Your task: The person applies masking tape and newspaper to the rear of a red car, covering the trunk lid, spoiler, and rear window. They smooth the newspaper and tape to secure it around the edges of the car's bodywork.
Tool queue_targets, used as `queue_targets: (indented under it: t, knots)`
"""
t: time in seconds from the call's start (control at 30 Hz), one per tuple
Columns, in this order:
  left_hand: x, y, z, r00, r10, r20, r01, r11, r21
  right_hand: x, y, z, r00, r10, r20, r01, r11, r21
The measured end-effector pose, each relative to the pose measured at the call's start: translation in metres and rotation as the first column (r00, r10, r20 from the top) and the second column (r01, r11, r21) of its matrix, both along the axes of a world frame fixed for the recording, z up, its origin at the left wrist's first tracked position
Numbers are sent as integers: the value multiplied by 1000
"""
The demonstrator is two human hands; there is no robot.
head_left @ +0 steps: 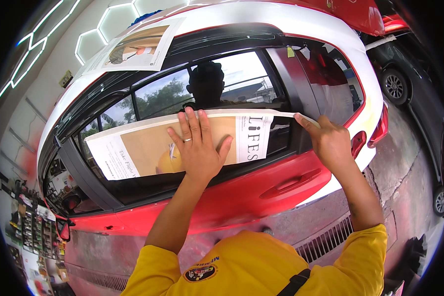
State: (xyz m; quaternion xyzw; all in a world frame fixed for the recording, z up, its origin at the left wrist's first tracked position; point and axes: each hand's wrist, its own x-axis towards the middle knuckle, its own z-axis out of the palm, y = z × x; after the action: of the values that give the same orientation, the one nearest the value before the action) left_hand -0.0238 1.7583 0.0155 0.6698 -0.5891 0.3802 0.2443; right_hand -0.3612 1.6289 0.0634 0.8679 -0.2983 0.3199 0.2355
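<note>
A newspaper sheet (143,143) with a large tan picture lies against the side window (251,89) of a red and white car. Its upper edge carries a pale strip of masking tape (284,114), which runs past the sheet's right end. My left hand (201,143) presses flat on the paper's middle, fingers spread, fingertips at the taped edge. At the right, my right hand (333,143) pinches the tape's free end by the rear window pillar, index finger stretched along it. The tape between sheet and fingers looks taut. A tape roll, if any, is hidden in that hand.
Another newspaper sheet (138,49) lies over the car's roof edge. Below the window are the red door (232,209) and its handle (291,183). A dark car (422,116) stands at the right. A floor grate (325,239) and a crowded shelf (34,232) lie lower down.
</note>
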Motion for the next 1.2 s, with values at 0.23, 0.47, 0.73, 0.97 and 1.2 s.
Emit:
queue_targets:
  t: [0.23,0.47,0.73,0.97,1.2]
  knots:
    - [-60,-50,0,988,-120,102,107,986,126,10,-10,17,999,-4,-35,9,992,128]
    - [-82,-73,2,974,-71,215,34,985,170,-14,-21,4,900,266,345,-372,881,291]
    - [-84,-61,5,991,-74,111,51,979,197,-69,62,-124,487,-275,829,-348,810,473]
    - [45,27,21,978,207,28,-207,978,-3,-68,79,-104,-201,-506,839,-822,553,137]
    - [238,175,74,853,315,-416,-503,708,-495,-43,148,-136,-59,-676,735,-798,474,372]
